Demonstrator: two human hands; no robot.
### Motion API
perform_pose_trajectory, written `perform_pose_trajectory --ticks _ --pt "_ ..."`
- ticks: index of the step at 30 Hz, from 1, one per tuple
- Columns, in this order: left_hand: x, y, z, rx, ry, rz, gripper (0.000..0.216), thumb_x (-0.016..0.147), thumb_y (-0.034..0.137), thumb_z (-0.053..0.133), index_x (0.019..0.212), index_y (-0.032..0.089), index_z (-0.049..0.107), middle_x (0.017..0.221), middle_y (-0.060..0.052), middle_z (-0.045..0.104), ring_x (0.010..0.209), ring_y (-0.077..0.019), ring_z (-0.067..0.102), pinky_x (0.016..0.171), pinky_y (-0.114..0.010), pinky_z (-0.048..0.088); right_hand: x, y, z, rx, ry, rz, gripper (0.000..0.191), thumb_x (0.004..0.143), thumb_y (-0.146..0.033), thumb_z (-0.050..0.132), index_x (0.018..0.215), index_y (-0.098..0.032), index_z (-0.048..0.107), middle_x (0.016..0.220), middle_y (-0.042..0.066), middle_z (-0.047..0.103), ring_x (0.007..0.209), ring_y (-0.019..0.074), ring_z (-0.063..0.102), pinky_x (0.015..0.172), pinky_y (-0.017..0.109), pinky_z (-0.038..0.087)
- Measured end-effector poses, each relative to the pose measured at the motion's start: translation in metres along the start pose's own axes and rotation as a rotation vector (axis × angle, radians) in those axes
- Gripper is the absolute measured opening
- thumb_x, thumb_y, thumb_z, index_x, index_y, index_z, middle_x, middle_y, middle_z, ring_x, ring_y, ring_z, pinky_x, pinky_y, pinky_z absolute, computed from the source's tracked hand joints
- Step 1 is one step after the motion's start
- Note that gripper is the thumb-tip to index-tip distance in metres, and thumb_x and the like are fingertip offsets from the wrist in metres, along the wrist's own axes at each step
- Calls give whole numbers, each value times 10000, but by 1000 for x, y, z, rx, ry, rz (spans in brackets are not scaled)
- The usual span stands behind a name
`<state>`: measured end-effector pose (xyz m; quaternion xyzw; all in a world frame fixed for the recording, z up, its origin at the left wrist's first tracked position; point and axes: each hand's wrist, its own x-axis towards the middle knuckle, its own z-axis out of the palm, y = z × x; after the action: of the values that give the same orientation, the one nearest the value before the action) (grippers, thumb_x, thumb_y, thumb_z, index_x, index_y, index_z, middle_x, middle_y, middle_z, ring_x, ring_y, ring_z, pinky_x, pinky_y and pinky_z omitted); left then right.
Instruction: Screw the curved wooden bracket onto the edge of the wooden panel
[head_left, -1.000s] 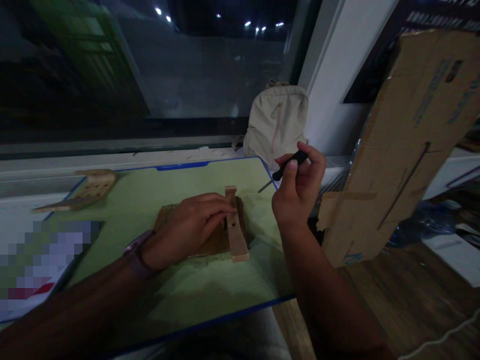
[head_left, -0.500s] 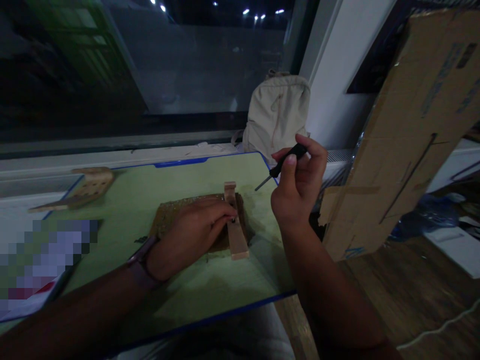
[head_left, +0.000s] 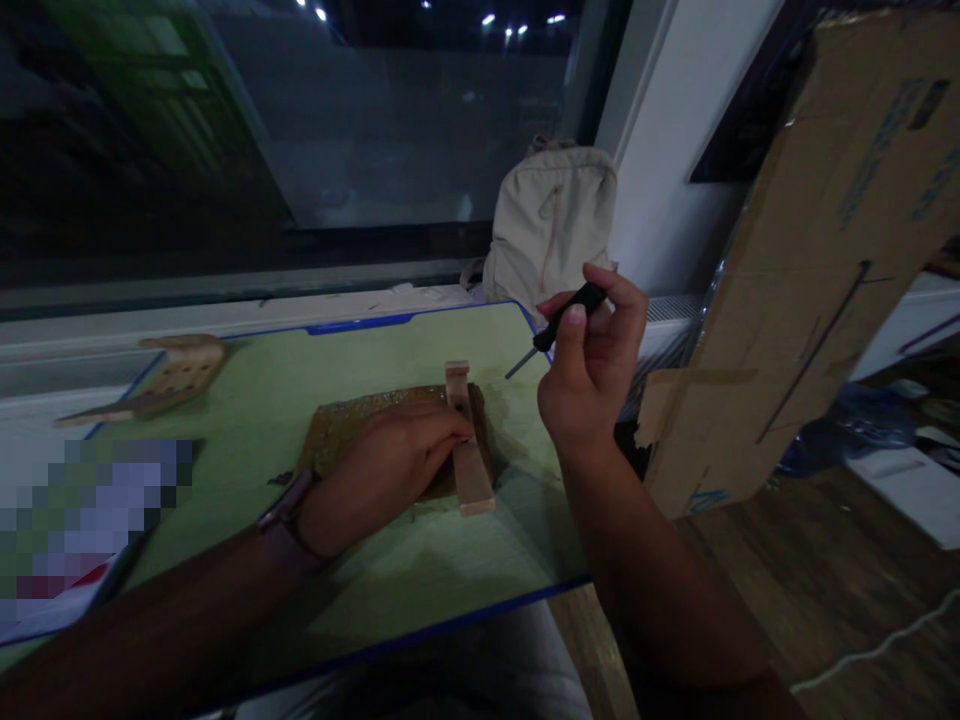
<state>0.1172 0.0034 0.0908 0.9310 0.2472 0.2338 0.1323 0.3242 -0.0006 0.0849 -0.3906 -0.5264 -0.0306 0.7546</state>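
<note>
A small wooden piece [head_left: 473,478] with a raised far end and a dark hole lies across the right side of a brown, cardboard-like pad [head_left: 337,420] on the green table. Over the pad rests my left hand [head_left: 397,450], its thumb and fingertips pinched at the middle of the wooden piece. Something tiny and dark shows at those fingertips, too small to name. Raised to the right, above the table's edge, my right hand [head_left: 592,370] is closed around the black handle of a screwdriver [head_left: 556,325]. Its thin metal shaft points down and left, apart from the wood.
A curved wooden part with holes [head_left: 184,372] lies at the table's far left, near a blurred-out flat item [head_left: 97,540]. Behind the blue-edged table [head_left: 480,604] stands a beige backpack [head_left: 555,220] by the window. A large cardboard sheet [head_left: 817,280] leans at the right.
Both hands keep nearly the same pose. The view has shifted slightly, and the left fingertips now cover more of the tiny dark thing at the wooden piece.
</note>
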Motion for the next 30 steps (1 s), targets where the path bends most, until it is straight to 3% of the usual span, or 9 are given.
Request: perform_pose_trajectory --ticks 7,19,24,30 --pt "1 -1 0 -1 18 9 214 981 108 545 950 216 727 955 -1 766 895 -180 710 830 -289 547 0 10 -3 9 -41 -73 338 1076 -426 446 1402 -336 470 1100 44 639 942 198 672 953 488 576" --pt "2 -3 2 -14 -2 73 245 938 35 545 896 198 722 949 -23 765 880 -189 713 806 -305 568 1 9 -2 -19 -35 -97 291 1081 -389 449 1362 -322 487 971 26 618 896 188 678 851 418 593" --pt "3 -5 0 -52 -14 141 253 917 27 554 927 205 733 1035 -17 774 987 -180 708 908 -309 563 1 11 -1 -20 -42 -99 303 1083 -399 444 1375 -323 476 955 24 613 884 181 675 824 393 594" --pt "1 -2 -1 -70 -2 136 292 923 15 514 955 203 735 1040 -15 743 930 -145 700 837 -253 564 1 10 -1 5 -64 -45 301 1077 -435 447 1354 -318 472 979 36 624 886 193 676 810 406 599"
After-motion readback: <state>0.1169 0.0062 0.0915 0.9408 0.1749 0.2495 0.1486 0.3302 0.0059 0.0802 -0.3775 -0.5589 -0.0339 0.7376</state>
